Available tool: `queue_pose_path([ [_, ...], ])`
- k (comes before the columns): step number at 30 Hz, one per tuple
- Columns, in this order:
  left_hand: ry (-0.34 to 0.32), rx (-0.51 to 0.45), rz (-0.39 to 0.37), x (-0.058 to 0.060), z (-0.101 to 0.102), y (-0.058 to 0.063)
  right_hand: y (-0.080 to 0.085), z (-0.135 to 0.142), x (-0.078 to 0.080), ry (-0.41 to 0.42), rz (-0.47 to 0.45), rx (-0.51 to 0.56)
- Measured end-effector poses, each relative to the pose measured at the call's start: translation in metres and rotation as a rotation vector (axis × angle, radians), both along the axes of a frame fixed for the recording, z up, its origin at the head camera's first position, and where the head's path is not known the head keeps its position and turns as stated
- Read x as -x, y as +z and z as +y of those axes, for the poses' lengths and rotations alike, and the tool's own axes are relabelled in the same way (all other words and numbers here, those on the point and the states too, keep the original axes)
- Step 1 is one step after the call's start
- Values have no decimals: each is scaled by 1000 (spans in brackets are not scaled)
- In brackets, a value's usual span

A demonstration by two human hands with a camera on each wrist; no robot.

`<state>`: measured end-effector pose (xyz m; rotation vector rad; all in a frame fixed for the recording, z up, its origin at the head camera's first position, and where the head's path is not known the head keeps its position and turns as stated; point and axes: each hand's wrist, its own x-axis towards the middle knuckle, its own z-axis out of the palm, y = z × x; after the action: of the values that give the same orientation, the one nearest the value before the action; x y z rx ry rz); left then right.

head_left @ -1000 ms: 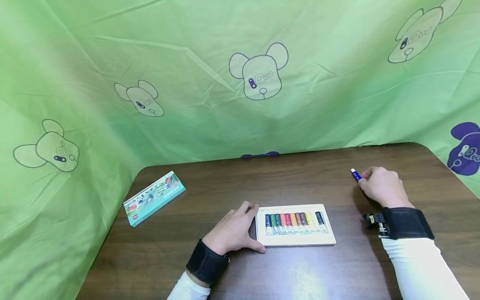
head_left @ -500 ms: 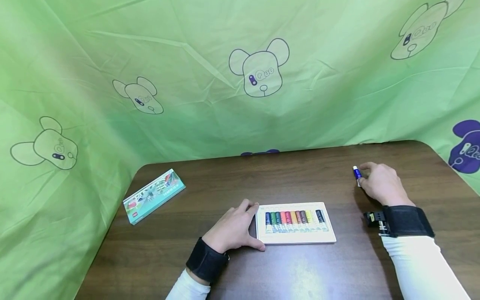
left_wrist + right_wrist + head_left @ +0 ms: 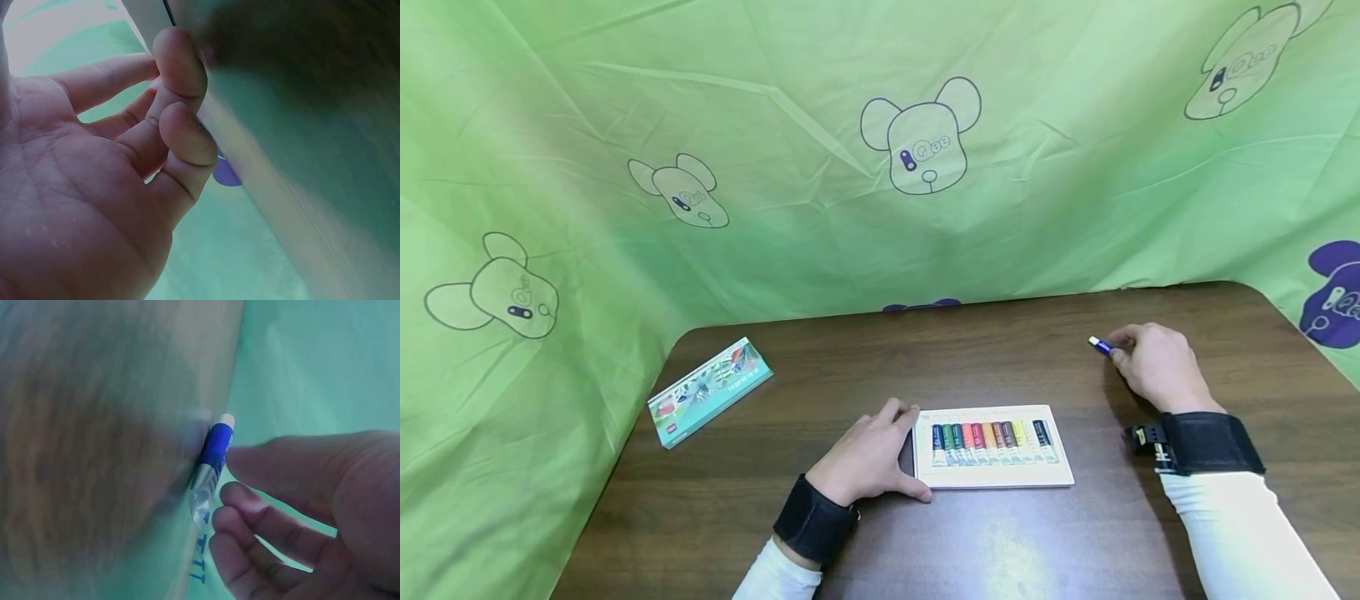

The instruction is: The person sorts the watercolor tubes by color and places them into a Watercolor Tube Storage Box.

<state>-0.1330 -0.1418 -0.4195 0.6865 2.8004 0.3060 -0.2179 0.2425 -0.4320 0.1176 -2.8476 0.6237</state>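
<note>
A white paint tray point(image 3: 992, 477) with a row of several coloured paint tubes lies on the table. My left hand point(image 3: 868, 460) holds its left end, thumb at the near corner and fingertips at the far corner. In the left wrist view the fingers bend beside the tray's white edge point(image 3: 140, 22). To the right, my right hand point(image 3: 1161, 367) is at a blue paint tube point(image 3: 1101, 345) with a white cap. The right wrist view has a fingertip touching this blue tube point(image 3: 215, 448), whose whole length shows. Those fingers are loosely bent and do not wrap round it.
A turquoise cardboard box point(image 3: 709, 393) with a printed picture lies at the table's left side. Behind the brown table point(image 3: 850, 358) hangs a green curtain point(image 3: 790, 250) with outlined cartoon heads. Black straps point(image 3: 1212, 443) circle both wrists.
The blue paint tube has turned and shifted slightly left, and the right hand has moved a little left with it. My left hand and the tray stay in place.
</note>
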Motion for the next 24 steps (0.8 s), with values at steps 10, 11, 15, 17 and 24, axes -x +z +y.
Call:
queue_pose_path([
  [10, 11, -13, -5, 0, 0, 3, 0, 1, 1, 14, -9, 13],
  [11, 10, -13, -5, -1, 0, 3, 0, 1, 1, 12, -18, 13],
  [15, 6, -9, 0, -1, 0, 3, 3, 1, -1, 12, -65, 3],
  [17, 4, -7, 4, -1, -1, 3, 4, 1, -1, 11, -87, -3],
  [24, 1, -3, 5, 0, -1, 2, 4, 0, -1, 3, -104, -12],
])
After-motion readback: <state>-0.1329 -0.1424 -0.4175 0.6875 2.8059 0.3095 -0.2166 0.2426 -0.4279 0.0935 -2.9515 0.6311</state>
